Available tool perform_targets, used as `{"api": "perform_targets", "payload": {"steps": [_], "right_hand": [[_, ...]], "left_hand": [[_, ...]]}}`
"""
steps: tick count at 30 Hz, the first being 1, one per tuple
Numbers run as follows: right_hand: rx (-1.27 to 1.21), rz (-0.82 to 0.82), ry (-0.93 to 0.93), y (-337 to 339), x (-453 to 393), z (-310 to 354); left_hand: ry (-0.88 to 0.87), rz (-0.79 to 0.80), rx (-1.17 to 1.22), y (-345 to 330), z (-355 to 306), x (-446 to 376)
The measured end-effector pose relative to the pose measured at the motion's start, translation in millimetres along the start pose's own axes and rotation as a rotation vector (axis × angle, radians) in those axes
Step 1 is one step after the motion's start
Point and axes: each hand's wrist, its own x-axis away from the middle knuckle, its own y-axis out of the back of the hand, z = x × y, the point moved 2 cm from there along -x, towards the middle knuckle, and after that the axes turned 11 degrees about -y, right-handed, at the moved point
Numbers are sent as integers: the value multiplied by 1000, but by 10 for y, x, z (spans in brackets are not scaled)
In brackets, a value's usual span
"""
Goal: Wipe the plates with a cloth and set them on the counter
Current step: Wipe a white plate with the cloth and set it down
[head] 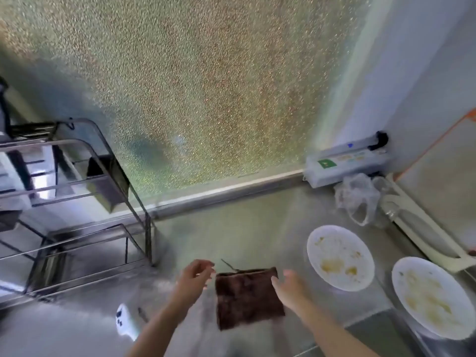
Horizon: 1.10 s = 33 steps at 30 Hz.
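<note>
A dark brown cloth lies flat on the steel counter near its front. My left hand hovers just left of the cloth with fingers spread and empty. My right hand reaches over the cloth's right edge, fingers apart, holding nothing. Two white plates smeared with yellow food residue sit to the right: one beside the cloth, the other further right near the sink edge.
A metal dish rack stands at the left. A frosted glass window backs the counter. A white box and a plastic bag fill the back right corner. A small white object lies at the front left.
</note>
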Motion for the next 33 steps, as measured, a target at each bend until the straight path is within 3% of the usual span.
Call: {"api": "perform_targets", "payload": {"steps": [6,10,14,18,23,25,33], "right_hand": [[73,-32,-153,-492,-170,-7],[-16,120,-33,-434,-137,67],[-292,282,142,66,-99,-28],[-667,381,62,883,-180,-466],[-855,162,50,1921,-510,-1161],[-930,153,61,2173,-684,-1408],[-1109,161,-72,2319,-1101,-1775]], "left_hand": [[-3,134,-161,-308,277,-86],[-15,153,-188,-537,183,-175],[-40,198,-213,-995,-71,-350],[-61,148,-229,-1665,-274,-551],[68,200,-276,-2517,-270,-671],[112,193,-313,-2807,-188,-710],[64,80,-399,-3216,-63,-826]]}}
